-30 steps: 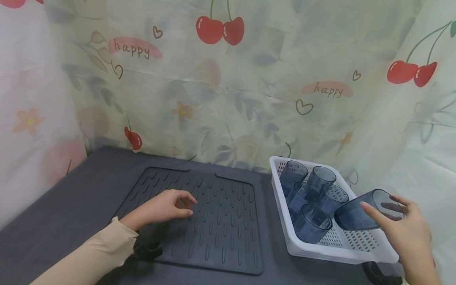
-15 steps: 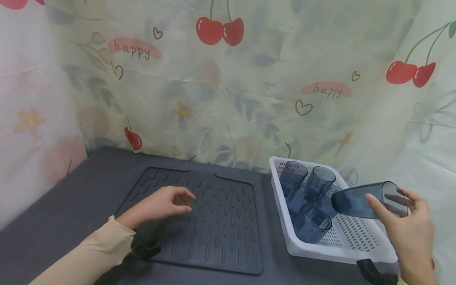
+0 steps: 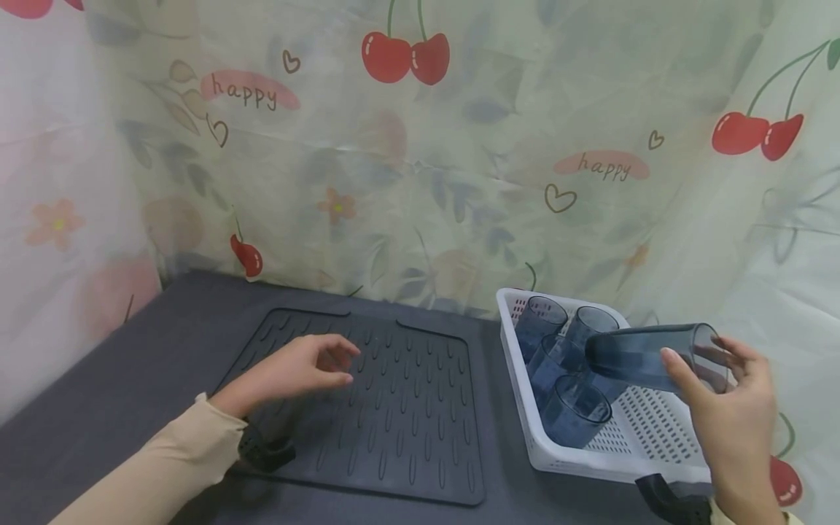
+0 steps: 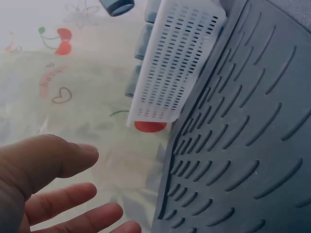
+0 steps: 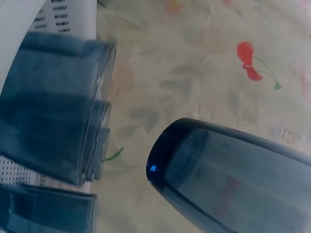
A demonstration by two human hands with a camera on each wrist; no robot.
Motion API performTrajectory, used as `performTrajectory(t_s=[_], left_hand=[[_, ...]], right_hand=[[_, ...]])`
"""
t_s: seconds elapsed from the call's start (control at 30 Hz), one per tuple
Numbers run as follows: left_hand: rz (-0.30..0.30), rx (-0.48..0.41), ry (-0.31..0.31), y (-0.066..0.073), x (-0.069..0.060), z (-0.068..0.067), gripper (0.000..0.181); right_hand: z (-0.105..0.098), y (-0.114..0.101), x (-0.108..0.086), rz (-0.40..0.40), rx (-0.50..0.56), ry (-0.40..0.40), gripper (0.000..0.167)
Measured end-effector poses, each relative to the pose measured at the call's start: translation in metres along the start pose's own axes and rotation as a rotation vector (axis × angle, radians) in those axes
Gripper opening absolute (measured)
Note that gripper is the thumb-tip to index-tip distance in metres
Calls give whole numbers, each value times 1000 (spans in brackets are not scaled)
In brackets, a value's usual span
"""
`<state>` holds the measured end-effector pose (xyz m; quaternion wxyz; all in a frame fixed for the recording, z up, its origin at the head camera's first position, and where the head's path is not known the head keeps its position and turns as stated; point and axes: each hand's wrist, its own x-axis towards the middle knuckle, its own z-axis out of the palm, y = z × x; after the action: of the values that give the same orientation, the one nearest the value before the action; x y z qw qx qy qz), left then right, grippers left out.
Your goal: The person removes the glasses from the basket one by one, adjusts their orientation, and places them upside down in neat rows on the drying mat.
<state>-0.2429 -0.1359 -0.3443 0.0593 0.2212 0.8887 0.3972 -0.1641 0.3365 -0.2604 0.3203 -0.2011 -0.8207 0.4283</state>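
Note:
In the head view my right hand (image 3: 735, 408) grips a blue-tinted drinking glass (image 3: 646, 356) near its rim. The glass lies almost level in the air above the white perforated basket (image 3: 538, 453), its dark base pointing left; that base also shows in the right wrist view, with the fingers out of sight. Several like glasses (image 3: 576, 412) stand upright in the basket's left part, one partly hidden behind the held glass. Over the black ridged drying mat (image 3: 420, 437) hovers my left hand (image 3: 302, 368), fingers loosely bent and holding nothing.
A dark cloth-covered table (image 3: 131, 379) carries the mat and, to its right, the basket. Patterned curtains (image 3: 459, 219) hang behind and at both sides. Dark straps with small wrist cameras (image 3: 265, 448) sit on the wrists.
My right hand has raised the glass and carried it a little left, and the glass has turned from slanted to nearly level. The left hand has shifted slightly upward.

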Motion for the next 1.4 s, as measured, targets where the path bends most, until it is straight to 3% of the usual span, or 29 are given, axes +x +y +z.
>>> performTrajectory(t_s=[0.27, 0.63, 0.83, 1.07, 1.4], left_hand=[[19, -26, 16, 2, 1, -2, 39], [46, -71, 9, 6, 1, -4, 45], [85, -67, 15, 9, 2, -3, 46], [76, -79, 24, 13, 4, 1, 48], [111, -97, 16, 20, 1, 2, 51]], right_hand=[[9, -11, -8, -82, 88, -58, 72], [28, -22, -22, -179, 112, -130, 68], [35, -28, -29, -185, 127, -163, 67], [44, -30, -38, -199, 162, -221, 66], [61, -33, -54, -201, 198, -279, 65]])
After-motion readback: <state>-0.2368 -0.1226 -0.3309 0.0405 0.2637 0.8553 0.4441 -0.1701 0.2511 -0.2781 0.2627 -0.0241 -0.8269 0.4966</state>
